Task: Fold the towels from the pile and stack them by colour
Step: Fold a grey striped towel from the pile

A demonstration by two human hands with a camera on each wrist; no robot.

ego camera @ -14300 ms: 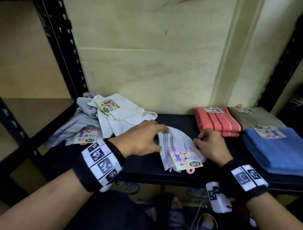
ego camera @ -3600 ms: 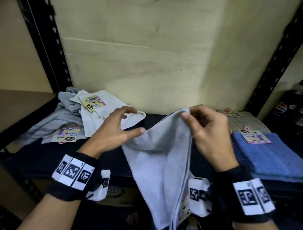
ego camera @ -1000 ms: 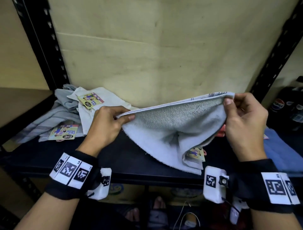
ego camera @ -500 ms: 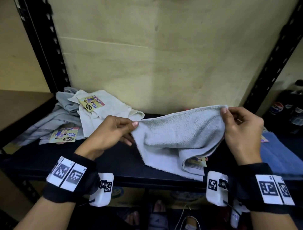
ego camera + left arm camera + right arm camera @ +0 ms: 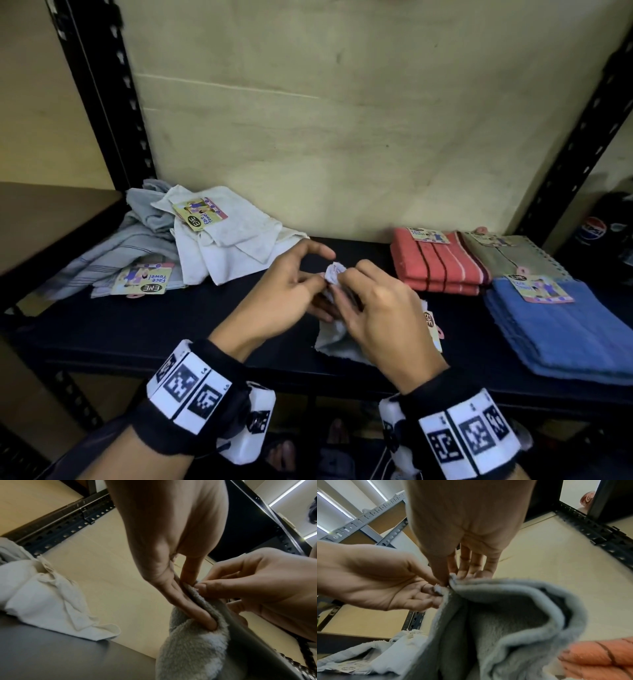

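Both hands pinch the corners of a grey towel together above the shelf.

The shelf [image 5: 144, 329] carries the unfolded pile [image 5: 191, 240] of white and grey towels at 10 o'clock from the hands, and at 2 to 3 o'clock a folded red towel [image 5: 442, 267], an olive towel [image 5: 513, 257] just beside it and a blue towel [image 5: 561, 329] nearer the front edge. The grey towel [image 5: 337, 337] hangs from the hands at mid-shelf, its lower part resting on the shelf. The left hand [image 5: 277, 301] pinches its top edge between thumb and fingers, index finger raised. The right hand [image 5: 380, 315] meets it knuckle to knuckle, fingertips curled onto the same bunched corner.
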